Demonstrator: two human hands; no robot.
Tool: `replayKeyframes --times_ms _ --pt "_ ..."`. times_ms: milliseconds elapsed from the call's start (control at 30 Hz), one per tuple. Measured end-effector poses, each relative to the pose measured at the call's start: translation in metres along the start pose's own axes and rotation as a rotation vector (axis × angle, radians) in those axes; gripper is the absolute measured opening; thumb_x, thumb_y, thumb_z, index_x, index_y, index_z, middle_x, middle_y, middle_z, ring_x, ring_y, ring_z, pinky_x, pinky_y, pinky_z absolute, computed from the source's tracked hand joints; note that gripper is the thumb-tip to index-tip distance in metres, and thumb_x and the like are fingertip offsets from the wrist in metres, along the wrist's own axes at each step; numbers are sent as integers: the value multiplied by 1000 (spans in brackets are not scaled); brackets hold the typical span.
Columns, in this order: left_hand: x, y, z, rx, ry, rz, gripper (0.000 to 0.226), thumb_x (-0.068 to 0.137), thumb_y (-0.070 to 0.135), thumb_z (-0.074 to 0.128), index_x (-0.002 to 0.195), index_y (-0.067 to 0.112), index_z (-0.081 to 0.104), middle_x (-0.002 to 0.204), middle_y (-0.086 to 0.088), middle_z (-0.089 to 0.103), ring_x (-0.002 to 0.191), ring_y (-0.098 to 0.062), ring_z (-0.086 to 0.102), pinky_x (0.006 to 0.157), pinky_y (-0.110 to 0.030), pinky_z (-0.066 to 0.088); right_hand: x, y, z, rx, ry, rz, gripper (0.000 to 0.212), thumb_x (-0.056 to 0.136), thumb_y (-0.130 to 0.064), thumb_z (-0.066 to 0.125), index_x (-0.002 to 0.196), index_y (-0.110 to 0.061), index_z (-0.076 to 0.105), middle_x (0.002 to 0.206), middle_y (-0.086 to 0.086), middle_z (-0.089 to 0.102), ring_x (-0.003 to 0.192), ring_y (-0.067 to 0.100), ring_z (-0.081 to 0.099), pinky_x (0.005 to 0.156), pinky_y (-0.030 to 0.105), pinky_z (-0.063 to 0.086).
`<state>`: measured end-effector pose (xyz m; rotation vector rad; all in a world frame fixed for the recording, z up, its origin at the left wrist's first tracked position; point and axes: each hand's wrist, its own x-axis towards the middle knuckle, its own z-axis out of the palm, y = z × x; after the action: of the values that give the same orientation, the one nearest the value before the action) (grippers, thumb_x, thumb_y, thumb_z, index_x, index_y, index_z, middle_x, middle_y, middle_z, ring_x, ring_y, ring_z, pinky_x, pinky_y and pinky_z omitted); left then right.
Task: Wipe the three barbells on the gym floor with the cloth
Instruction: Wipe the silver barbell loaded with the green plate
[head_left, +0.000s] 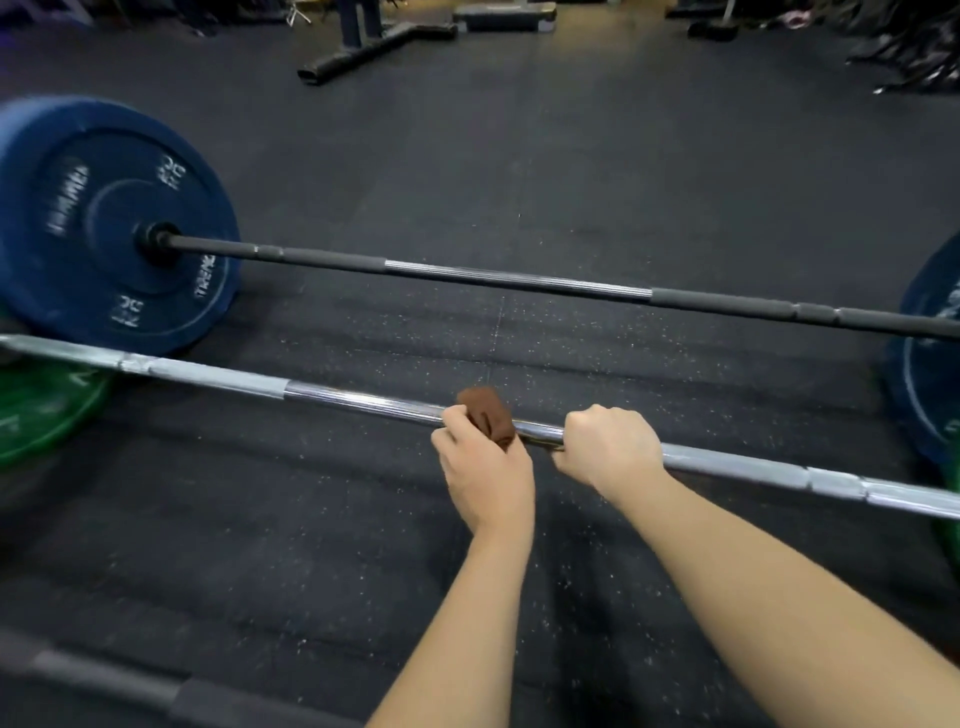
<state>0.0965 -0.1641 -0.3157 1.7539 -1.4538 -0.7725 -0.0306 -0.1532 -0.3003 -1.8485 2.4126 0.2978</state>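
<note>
While the fingers of the left hand (485, 475) curl round a folded brown cloth (485, 415) and clamp it over the shaft, the fingers of the right hand (608, 449) wrap straight onto bare metal just to the right of it, knuckles up, in a closed overhand grip. Both hands are on the same bar, the chrome middle barbell (363, 402), at its smooth bright centre stretch. A short length of shaft shows between the cloth and the right fist. The cloth sticks out past the left fingers on the far side of the bar.

Leftward from the fingers the chrome shaft turns dull and runs to a green plate (41, 410) at the left edge. Rightward it passes under the right fist and runs on to the right edge, where a sliver of green shows.

Beyond the fingers and well apart from them, the far barbell (519, 276) lies roughly parallel. It is dark with a bright centre section, and carries a blue plate (104, 223) at its left end and a second blue plate (930, 364), partly cut off, at the right. Behind the wrists, nearest the person, the near barbell (104, 675) crosses the lower left corner, dark and blurred.

All three rest on the black speckled rubber floor (311, 519). Far past the fingers, a black equipment base (374, 44) stands on the floor.
</note>
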Motion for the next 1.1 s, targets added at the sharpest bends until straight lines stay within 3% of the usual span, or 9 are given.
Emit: replayKeyframes --times_ms 167,333,500,567,667,900,1100 --pt "-30 11 18 -15 -109 29 38 90 19 68 117 24 40 112 0 44 97 -28 56 75 -40 49 -1 0 1 -35 17 -9 13 94 -17 48 94 -17 61 101 6 68 91 31 66 69 35 41" --pt "-8 5 3 -79 -16 -66 38 90 19 71 112 25 39 111 -1 45 93 -29 58 73 -41 48 -2 -2 -1 -1 11 20 27 94 -45 53 88 -20 61 83 1 61 73 29 55 66 33 40" --pt "58 -9 -34 -114 198 -215 37 94 18 66 120 17 40 118 -11 49 92 -32 56 73 -43 42 -1 -1 -1 3 -6 8 27 94 -45 53 88 -20 59 75 -2 53 71 27 54 66 33 42" --pt "68 -14 -39 -68 187 -191 38 95 21 66 122 17 40 119 -12 49 96 -36 59 75 -45 46 -1 0 0 8 0 0 26 94 -44 53 88 -20 60 73 -2 50 71 26 55 66 33 43" --pt "57 -15 -34 0 138 -140 38 95 20 66 122 17 40 120 -12 48 97 -34 58 73 -42 40 0 2 2 1 0 -10 24 94 -42 52 87 -19 59 68 -3 46 69 26 55 64 32 42" --pt "14 3 -7 63 52 -64 43 91 16 68 123 21 40 119 -4 44 95 -22 50 71 -35 39 0 2 1 9 3 -31 23 94 -41 52 87 -20 58 67 -4 47 63 23 52 62 33 42" --pt "18 1 -4 88 72 -21 58 90 15 69 139 22 39 126 -6 44 104 -25 52 74 -38 42 -2 4 1 15 12 -36 25 95 -41 53 88 -18 60 66 -3 47 60 23 51 61 32 41"
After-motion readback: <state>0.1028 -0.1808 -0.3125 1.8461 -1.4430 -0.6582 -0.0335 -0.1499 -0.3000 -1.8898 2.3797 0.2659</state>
